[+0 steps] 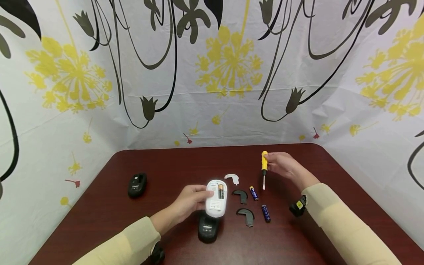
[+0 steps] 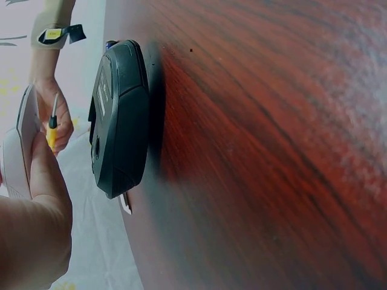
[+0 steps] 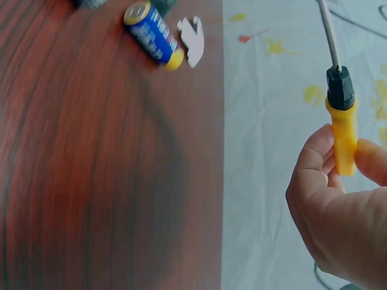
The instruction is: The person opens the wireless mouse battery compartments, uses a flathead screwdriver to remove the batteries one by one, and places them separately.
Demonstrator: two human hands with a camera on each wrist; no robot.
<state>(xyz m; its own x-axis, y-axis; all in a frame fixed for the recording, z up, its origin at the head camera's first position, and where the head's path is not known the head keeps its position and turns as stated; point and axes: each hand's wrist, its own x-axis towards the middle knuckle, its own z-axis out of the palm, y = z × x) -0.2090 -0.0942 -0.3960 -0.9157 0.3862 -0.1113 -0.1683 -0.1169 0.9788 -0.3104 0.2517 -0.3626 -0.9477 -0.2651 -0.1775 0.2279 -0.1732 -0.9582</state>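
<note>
My left hand grips a white computer mouse by its left side, underside up, with a battery showing in its compartment. Below it a black mouse lies upside down on the table, partly covered by the white one in the head view. My right hand pinches a yellow-handled screwdriver above the table, its metal tip pointing down. Between the hands lie a white battery cover, two dark battery covers and two blue batteries.
Another black mouse sits alone at the table's left side. The dark red wooden table ends at a back edge before a flowered white cloth.
</note>
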